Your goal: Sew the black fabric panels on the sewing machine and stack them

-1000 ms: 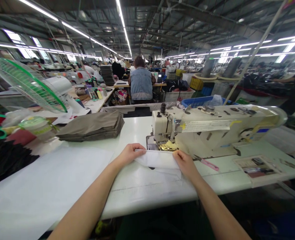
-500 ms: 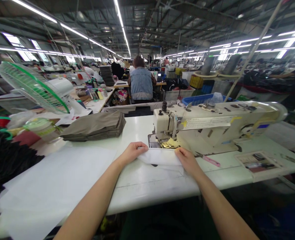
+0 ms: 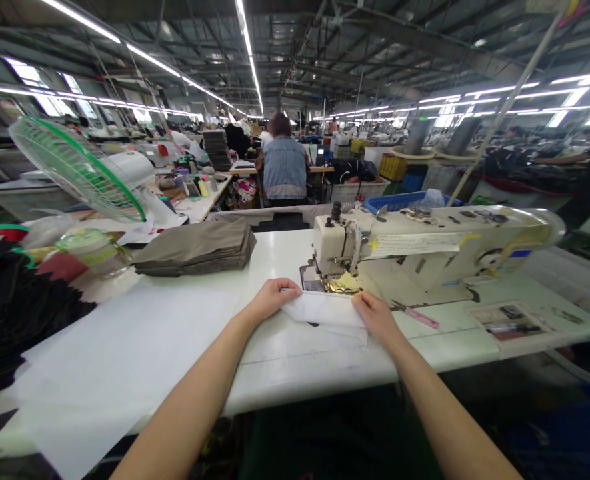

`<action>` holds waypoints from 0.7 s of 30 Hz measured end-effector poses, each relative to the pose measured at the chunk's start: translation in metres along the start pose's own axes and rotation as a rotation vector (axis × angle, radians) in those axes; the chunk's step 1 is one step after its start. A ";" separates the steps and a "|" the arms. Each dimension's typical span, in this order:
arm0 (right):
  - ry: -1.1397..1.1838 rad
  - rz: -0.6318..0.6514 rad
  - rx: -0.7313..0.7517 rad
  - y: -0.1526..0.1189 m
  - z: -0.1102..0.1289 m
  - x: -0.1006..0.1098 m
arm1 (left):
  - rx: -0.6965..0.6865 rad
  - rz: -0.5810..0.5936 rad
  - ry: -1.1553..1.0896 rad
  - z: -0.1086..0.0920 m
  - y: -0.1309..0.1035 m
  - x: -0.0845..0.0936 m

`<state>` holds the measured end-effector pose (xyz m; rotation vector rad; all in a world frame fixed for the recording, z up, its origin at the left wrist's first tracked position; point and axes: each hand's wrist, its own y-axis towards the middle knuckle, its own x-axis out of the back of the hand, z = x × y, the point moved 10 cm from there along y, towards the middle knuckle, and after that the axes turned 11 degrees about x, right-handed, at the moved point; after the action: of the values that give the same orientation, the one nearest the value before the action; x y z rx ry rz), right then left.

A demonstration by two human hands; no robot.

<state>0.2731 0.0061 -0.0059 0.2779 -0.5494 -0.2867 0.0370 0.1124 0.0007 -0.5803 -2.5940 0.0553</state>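
A folded piece of white fabric (image 3: pixel 327 310) is stretched between my hands, just in front of the presser foot of the sewing machine (image 3: pixel 337 243). My left hand (image 3: pixel 273 298) pinches its left end between thumb and fingers. At the opposite end, my right hand (image 3: pixel 372 312) grips the upper corner the same way. The fabric's top edge runs almost level, close to the brass-coloured guide (image 3: pixel 342 287). Just right of my right hand, pink-handled thread snips (image 3: pixel 417 315) lie on the machine table (image 3: pixel 315 380).
White sheets (image 3: pixel 125 353) cover the table's left side. Behind them sits a stack of grey-brown cloth pieces (image 3: pixel 197 248). A green-rimmed fan (image 3: pixel 82 170) and a dark cloth pile (image 3: pixel 29 307) are further left. A person in a denim vest (image 3: pixel 283 167) sits ahead, back turned.
The view has shifted slightly. My hands keep their hold on the white fabric, and its position before the machine is nearly the same.
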 end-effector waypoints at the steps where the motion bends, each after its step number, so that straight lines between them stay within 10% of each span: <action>1: -0.003 0.002 0.003 -0.001 0.001 0.000 | -0.004 -0.020 0.006 0.000 0.000 0.002; 21: -0.075 -0.006 -0.028 0.002 -0.013 -0.003 | -0.053 -0.277 0.254 0.000 0.008 0.013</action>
<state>0.2781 0.0110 -0.0177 0.2422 -0.6180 -0.3109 0.0290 0.1249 0.0053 -0.2241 -2.4065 -0.1676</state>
